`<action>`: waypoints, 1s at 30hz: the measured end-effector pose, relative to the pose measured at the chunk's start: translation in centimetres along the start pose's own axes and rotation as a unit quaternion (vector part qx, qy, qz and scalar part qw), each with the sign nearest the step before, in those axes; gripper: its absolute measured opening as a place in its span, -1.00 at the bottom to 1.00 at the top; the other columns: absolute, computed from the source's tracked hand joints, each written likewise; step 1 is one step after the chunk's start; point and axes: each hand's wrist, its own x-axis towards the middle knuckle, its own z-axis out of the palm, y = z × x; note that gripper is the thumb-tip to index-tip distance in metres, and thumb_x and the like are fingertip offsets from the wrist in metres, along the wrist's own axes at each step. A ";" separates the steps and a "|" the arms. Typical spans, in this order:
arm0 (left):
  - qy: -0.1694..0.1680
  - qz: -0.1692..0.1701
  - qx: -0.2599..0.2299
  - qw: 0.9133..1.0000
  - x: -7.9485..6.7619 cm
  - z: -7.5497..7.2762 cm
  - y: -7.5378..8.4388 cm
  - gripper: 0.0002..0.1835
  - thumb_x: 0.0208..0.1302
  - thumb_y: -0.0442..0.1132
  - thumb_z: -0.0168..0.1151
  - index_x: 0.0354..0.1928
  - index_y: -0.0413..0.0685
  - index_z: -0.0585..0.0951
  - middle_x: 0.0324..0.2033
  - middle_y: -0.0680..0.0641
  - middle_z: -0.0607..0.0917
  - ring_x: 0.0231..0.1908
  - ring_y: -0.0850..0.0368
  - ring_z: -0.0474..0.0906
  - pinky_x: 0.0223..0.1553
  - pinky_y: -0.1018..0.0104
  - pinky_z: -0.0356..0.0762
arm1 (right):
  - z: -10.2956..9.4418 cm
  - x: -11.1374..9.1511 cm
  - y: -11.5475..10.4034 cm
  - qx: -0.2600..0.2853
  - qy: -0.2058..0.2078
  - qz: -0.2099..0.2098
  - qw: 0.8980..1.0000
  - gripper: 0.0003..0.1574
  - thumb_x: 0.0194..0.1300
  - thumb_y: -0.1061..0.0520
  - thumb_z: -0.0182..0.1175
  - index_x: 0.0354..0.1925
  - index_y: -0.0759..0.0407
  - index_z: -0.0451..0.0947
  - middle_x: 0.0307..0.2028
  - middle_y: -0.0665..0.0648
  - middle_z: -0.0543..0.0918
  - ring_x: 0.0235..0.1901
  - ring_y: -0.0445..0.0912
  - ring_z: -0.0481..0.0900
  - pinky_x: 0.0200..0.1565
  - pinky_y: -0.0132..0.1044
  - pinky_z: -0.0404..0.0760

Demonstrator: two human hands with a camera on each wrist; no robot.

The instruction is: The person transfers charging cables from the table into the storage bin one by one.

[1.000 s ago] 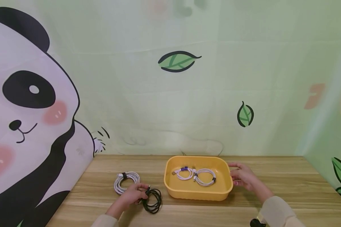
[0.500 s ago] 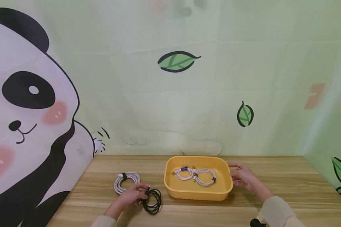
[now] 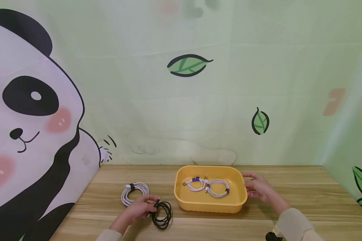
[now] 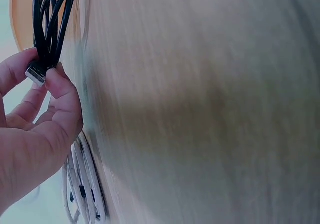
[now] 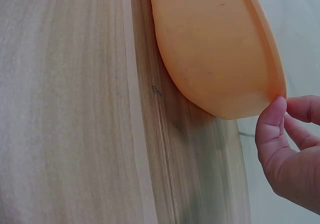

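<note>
My left hand [image 3: 140, 207] pinches a coiled black USB cable [image 3: 164, 214] near its plugs, between thumb and fingers. In the left wrist view the metal USB plug [image 4: 36, 75] sticks out from the fingertips, and the black loops hang beyond. Just behind this hand a coiled white cable [image 3: 140, 188] with a black tie lies on the table. My right hand [image 3: 257, 188] grips the right end of a yellow plastic bin [image 3: 211, 207]; in the right wrist view thumb and forefinger meet at its rim. Inside the bin lie two smaller white coiled cables [image 3: 218, 188], one with purple parts [image 3: 196, 179].
The wood-grain table [image 3: 205, 227] ends at a pale green backdrop [image 3: 138, 100] printed with a panda [image 3: 33, 134] and leaves. A small black round object [image 3: 272, 236] shows beside the right sleeve at the bottom edge.
The black cable in my left hand has tilted slightly, its loops hanging a little lower. My right hand, the bin and the white cables stay where they were.
</note>
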 end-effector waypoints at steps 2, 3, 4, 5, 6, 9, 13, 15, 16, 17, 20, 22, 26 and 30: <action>-0.008 0.000 -0.006 1.000 -0.1 0.0 0.1 -0.53 -0.08 -0.46 0.11 -0.04 -0.47 0.33 -0.69 0.13 0.38 -0.77 0.35 0.15 -0.71 0.55 0.13 | -0.1 -0.1 0.0 0.010 -0.013 -0.004 1.000 -0.33 0.10 0.30 0.03 0.18 0.35 0.09 -0.57 0.03 0.51 -0.62 -0.23 0.45 -0.54 -0.44 0.50; -0.013 0.000 -0.009 1.000 -0.1 0.0 0.1 -0.53 -0.08 -0.46 0.10 -0.04 -0.47 0.33 -0.69 0.13 0.38 -0.77 0.36 0.14 -0.71 0.55 0.12 | -0.1 -0.2 0.0 0.011 -0.013 -0.004 1.000 -0.33 0.08 0.30 0.04 0.18 0.34 0.10 -0.58 0.03 0.51 -0.62 -0.23 0.45 -0.54 -0.44 0.50; -0.017 -0.001 -0.011 1.000 -0.2 0.0 0.2 -0.53 -0.08 -0.46 0.10 -0.04 -0.48 0.33 -0.70 0.13 0.37 -0.77 0.36 0.15 -0.71 0.55 0.13 | -0.1 -0.2 -0.1 0.012 -0.017 -0.006 1.000 -0.32 0.08 0.30 0.04 0.18 0.36 0.09 -0.58 0.03 0.51 -0.62 -0.23 0.46 -0.54 -0.44 0.50; -0.020 -0.001 -0.012 1.000 -0.3 0.1 0.2 -0.54 -0.08 -0.46 0.10 -0.05 -0.48 0.33 -0.70 0.13 0.37 -0.77 0.36 0.15 -0.71 0.55 0.13 | -0.1 -0.3 -0.1 0.013 -0.013 -0.004 1.000 -0.32 0.07 0.31 0.04 0.18 0.35 0.10 -0.58 0.03 0.51 -0.63 -0.22 0.45 -0.54 -0.45 0.50; -0.023 -0.001 -0.013 1.000 -0.3 0.1 0.3 -0.54 -0.08 -0.46 0.10 -0.05 -0.48 0.33 -0.70 0.13 0.37 -0.77 0.36 0.15 -0.71 0.55 0.13 | 0.0 -0.3 -0.2 0.012 -0.011 -0.003 1.000 -0.31 0.07 0.31 0.03 0.18 0.34 0.09 -0.59 0.02 0.51 -0.63 -0.23 0.45 -0.55 -0.45 0.50; -0.031 -0.002 -0.014 0.999 -0.4 0.2 0.5 -0.55 -0.07 -0.46 0.09 -0.05 -0.47 0.33 -0.71 0.14 0.35 -0.76 0.35 0.14 -0.71 0.54 0.13 | 0.2 -0.2 -0.3 0.004 0.006 0.005 1.000 -0.28 0.09 0.32 0.02 0.22 0.34 0.04 -0.60 0.01 0.50 -0.64 -0.24 0.43 -0.57 -0.46 0.48; -0.035 -0.004 -0.012 0.999 -0.4 0.3 0.6 -0.56 -0.06 -0.45 0.10 -0.06 -0.47 0.33 -0.72 0.14 0.34 -0.77 0.34 0.13 -0.71 0.53 0.12 | 0.4 -0.4 -0.5 0.000 0.014 0.011 1.000 -0.29 0.12 0.33 0.00 0.24 0.33 0.03 -0.59 0.01 0.50 -0.63 -0.23 0.43 -0.57 -0.45 0.48; -0.035 -0.006 -0.011 0.999 -0.4 0.4 0.7 -0.57 -0.05 -0.45 0.10 -0.06 -0.47 0.33 -0.72 0.14 0.34 -0.77 0.34 0.13 -0.71 0.53 0.12 | 0.5 -0.4 -0.6 0.000 0.015 0.013 1.000 -0.29 0.13 0.33 0.00 0.24 0.32 0.03 -0.59 0.01 0.50 -0.62 -0.22 0.43 -0.57 -0.44 0.49; -0.034 -0.006 -0.009 0.999 -0.4 0.4 0.7 -0.57 -0.05 -0.45 0.10 -0.07 -0.47 0.34 -0.72 0.14 0.35 -0.77 0.34 0.14 -0.71 0.53 0.12 | 0.5 -0.4 -0.6 -0.001 0.016 0.013 1.000 -0.30 0.13 0.33 0.00 0.24 0.32 0.03 -0.58 0.02 0.50 -0.62 -0.22 0.43 -0.56 -0.44 0.49; -0.034 -0.006 -0.008 0.999 -0.4 0.4 0.8 -0.57 -0.05 -0.45 0.10 -0.07 -0.47 0.34 -0.72 0.14 0.36 -0.77 0.34 0.14 -0.71 0.53 0.13 | 0.5 -0.4 -0.5 0.000 0.017 0.015 1.000 -0.30 0.13 0.33 0.00 0.24 0.31 0.04 -0.58 0.02 0.50 -0.62 -0.22 0.43 -0.56 -0.44 0.49; -0.037 -0.005 -0.005 0.999 -0.5 0.6 1.0 -0.58 -0.05 -0.45 0.10 -0.08 -0.48 0.35 -0.71 0.13 0.37 -0.77 0.34 0.14 -0.71 0.52 0.14 | 0.4 -0.2 -0.4 -0.002 0.014 0.014 1.000 -0.30 0.13 0.33 -0.01 0.24 0.32 0.03 -0.58 0.02 0.50 -0.63 -0.22 0.43 -0.56 -0.44 0.48; -0.039 -0.003 -0.003 0.999 -0.5 0.7 1.1 -0.59 -0.05 -0.44 0.09 -0.09 -0.49 0.35 -0.71 0.13 0.38 -0.77 0.34 0.14 -0.71 0.52 0.14 | 0.3 -0.1 -0.3 0.000 0.015 0.015 1.000 -0.30 0.13 0.33 -0.01 0.23 0.31 0.05 -0.59 0.02 0.51 -0.63 -0.22 0.43 -0.57 -0.45 0.48; -0.038 0.001 0.005 0.999 -0.6 0.8 1.4 -0.59 -0.05 -0.43 0.09 -0.09 -0.48 0.36 -0.71 0.13 0.38 -0.78 0.34 0.14 -0.70 0.51 0.14 | 0.2 -0.1 -0.3 0.003 0.012 0.011 1.000 -0.30 0.11 0.33 0.00 0.23 0.32 0.05 -0.60 0.01 0.50 -0.64 -0.22 0.42 -0.58 -0.45 0.47; -0.033 -0.001 0.008 0.999 -0.5 0.9 1.5 -0.58 -0.06 -0.43 0.10 -0.08 -0.46 0.38 -0.69 0.12 0.39 -0.77 0.35 0.15 -0.70 0.52 0.15 | 0.2 -0.1 -0.2 0.003 0.010 0.010 1.000 -0.29 0.11 0.33 0.00 0.24 0.33 0.04 -0.60 0.01 0.50 -0.64 -0.23 0.42 -0.58 -0.46 0.47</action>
